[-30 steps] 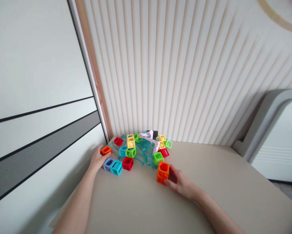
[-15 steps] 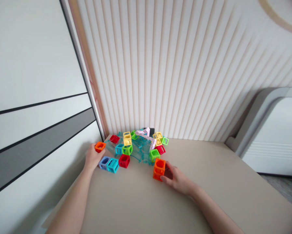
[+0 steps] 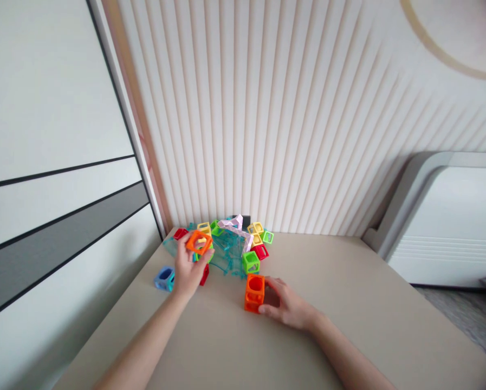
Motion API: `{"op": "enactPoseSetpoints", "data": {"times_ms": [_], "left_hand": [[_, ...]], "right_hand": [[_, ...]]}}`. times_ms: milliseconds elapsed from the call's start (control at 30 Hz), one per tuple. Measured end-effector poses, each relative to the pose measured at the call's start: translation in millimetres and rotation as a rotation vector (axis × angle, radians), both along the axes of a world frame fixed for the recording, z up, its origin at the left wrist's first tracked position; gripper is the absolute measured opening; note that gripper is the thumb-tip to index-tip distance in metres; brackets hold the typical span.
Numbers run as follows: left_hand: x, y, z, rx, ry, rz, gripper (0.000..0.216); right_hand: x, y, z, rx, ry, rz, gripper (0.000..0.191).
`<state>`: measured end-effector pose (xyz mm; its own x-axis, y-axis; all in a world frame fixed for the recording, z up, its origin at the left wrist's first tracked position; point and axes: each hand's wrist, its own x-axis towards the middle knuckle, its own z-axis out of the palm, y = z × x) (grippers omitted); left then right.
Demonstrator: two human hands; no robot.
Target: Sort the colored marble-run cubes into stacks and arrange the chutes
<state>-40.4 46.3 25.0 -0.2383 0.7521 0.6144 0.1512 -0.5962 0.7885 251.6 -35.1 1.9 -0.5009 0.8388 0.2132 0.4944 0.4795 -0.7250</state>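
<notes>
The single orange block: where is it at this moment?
In the head view, the single orange block is in the left hand, left of the orange stack at the right hand.

- In my left hand (image 3: 188, 273), raised — one held block (image 3: 199, 242), between me and the left of the heap (image 3: 251, 262).
- At my right hand (image 3: 285, 306), just left of it — a block stack (image 3: 254, 294), nearer me than the heap.
- Left of my left wrist, a block pair (image 3: 163, 278) on the table (image 3: 226, 352).
- Behind the heap, the wall (image 3: 267, 108).

Beige tabletop (image 3: 332, 271) — coloured blocks (image 3: 251, 262) atop.
</notes>
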Motion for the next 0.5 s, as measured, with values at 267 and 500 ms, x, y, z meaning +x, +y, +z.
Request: {"op": "enactPoseSetpoints", "data": {"times_ms": [267,500], "left_hand": [[74.1,-34.9,22.9,0.490,0.567,-0.003,0.054],[94.1,-66.3,25.2,0.630,0.668,-0.005,0.051]], "right_hand": [[1.0,-4.2,-6.1,0.321,0.296,-0.162,0.061],[-28.1,-25.0,0.7,0.463,0.471,-0.232,0.057]]}}
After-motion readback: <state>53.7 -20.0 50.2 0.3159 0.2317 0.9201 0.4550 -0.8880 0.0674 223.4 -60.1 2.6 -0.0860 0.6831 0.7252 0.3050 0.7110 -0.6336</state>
